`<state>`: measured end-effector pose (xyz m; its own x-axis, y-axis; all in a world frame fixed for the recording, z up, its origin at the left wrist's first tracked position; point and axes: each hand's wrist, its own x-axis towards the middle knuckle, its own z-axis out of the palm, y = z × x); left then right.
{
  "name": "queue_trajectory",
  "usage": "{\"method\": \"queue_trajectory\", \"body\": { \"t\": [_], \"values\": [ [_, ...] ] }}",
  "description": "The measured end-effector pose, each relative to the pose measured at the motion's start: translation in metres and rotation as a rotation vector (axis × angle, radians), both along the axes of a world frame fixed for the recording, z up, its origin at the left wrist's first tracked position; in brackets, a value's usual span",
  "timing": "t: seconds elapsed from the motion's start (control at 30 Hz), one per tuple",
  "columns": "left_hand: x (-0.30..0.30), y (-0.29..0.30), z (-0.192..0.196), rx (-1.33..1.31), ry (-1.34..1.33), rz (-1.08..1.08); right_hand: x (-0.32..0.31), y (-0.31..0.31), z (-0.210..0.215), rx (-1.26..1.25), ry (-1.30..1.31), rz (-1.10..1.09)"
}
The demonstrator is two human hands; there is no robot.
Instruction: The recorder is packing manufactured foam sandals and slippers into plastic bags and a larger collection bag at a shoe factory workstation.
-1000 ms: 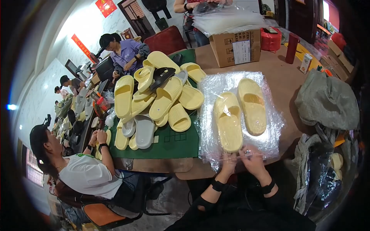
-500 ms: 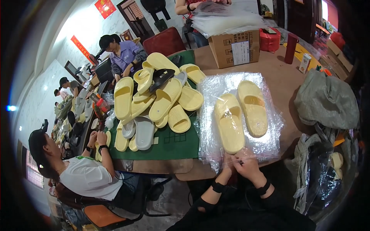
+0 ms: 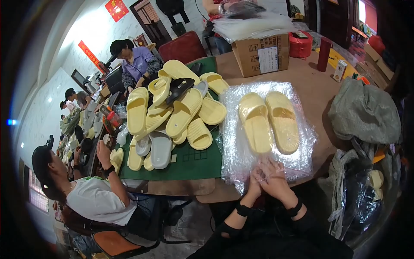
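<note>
Hands are meeting at the table's near edge, both forearms coming up from below with dark bands at the wrists. The left hand (image 3: pixel 255 178) and the right hand (image 3: pixel 275 177) are touching each other, each grip pinching the near edge of the clear plastic bag (image 3: pixel 235 155). The bag is lying spread near that edge, with a pair of pale yellow slippers (image 3: pixel 269 122) lying side by side inside or on it; which, I cannot tell. Beside it, toward the table's left side, a pile of yellow slippers (image 3: pixel 172 116) is crowding a green mat (image 3: pixel 198 159). A cardboard box (image 3: pixel 261 54) is standing at the far edge, and a grey cloth bundle (image 3: pixel 364 112) is slumping at the right edge.
</note>
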<state>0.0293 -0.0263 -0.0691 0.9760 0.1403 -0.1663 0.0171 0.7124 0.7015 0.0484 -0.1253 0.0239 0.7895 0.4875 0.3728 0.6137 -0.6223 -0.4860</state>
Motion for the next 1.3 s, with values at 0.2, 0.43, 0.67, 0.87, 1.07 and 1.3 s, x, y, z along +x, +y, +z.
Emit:
{"method": "queue_trajectory", "body": {
  "t": [0.2,0.43,0.67,0.87,1.07,1.3],
  "values": [
    [-0.003,0.005,0.046,0.313,-0.161,-0.266,-0.026,-0.015,0.074,0.283,0.241,0.383],
    [0.000,-0.003,0.073,0.055,-0.043,-0.159,-0.029,-0.033,0.101,0.315,-0.415,-0.028],
    [0.005,-0.005,0.083,0.175,0.053,-0.140,-0.033,-0.048,0.084,0.088,-0.431,-0.477],
    [0.007,-0.005,0.068,0.161,0.019,-0.103,-0.023,-0.050,0.096,0.074,-0.409,-0.499],
    [0.010,-0.007,0.074,0.235,0.033,-0.175,-0.016,-0.045,0.083,0.111,-0.149,-0.284],
    [0.009,-0.009,0.074,0.288,-0.047,-0.200,-0.010,-0.040,0.066,0.065,-0.176,-0.190]
  ]
}}
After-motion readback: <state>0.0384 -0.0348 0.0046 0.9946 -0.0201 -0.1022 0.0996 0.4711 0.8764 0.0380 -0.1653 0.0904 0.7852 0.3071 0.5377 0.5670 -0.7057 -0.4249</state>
